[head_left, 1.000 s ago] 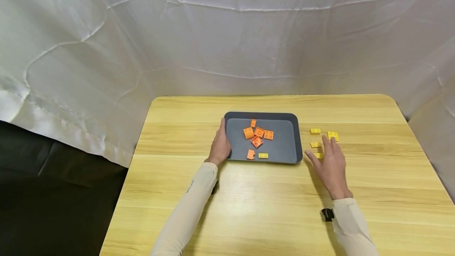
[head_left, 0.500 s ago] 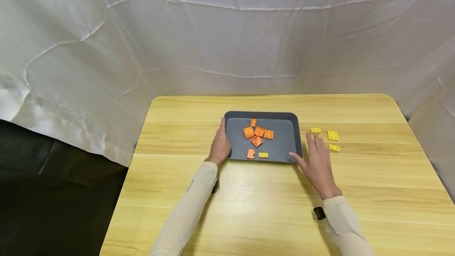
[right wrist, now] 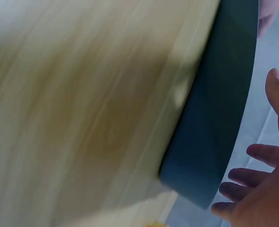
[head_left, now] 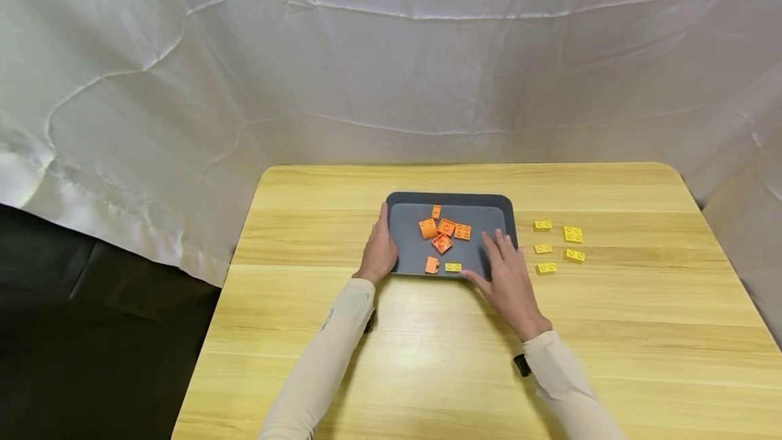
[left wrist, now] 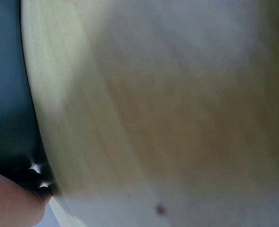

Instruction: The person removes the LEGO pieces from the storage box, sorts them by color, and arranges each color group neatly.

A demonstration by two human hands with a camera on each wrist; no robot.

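A dark grey tray (head_left: 449, 198) lies on the wooden table in the head view. Inside are several orange toy bricks (head_left: 442, 244) and one yellow brick (head_left: 453, 267) near its front side. My left hand (head_left: 377, 250) rests against the tray's left side, fingers straight along it; the left wrist view catches one digit (left wrist: 14, 203) close to the tray wall (left wrist: 7, 94). Spread and holding nothing, my right hand (head_left: 512, 284) hovers over the tray's right front part, hiding that corner. In the right wrist view its fingers (right wrist: 248, 177) appear beside the tray's outer wall (right wrist: 208, 127).
Right of the tray, several yellow bricks (head_left: 573, 234) lie spread on the wooden table (head_left: 440, 352). Pale cloth (head_left: 427, 80) hangs behind the table and at its sides. Dark fabric (head_left: 91, 331) shows at the lower left.
My right hand has moved left from above the yellow bricks to over the tray, uncovering those bricks. The left hand, tray and bricks stay where they were.
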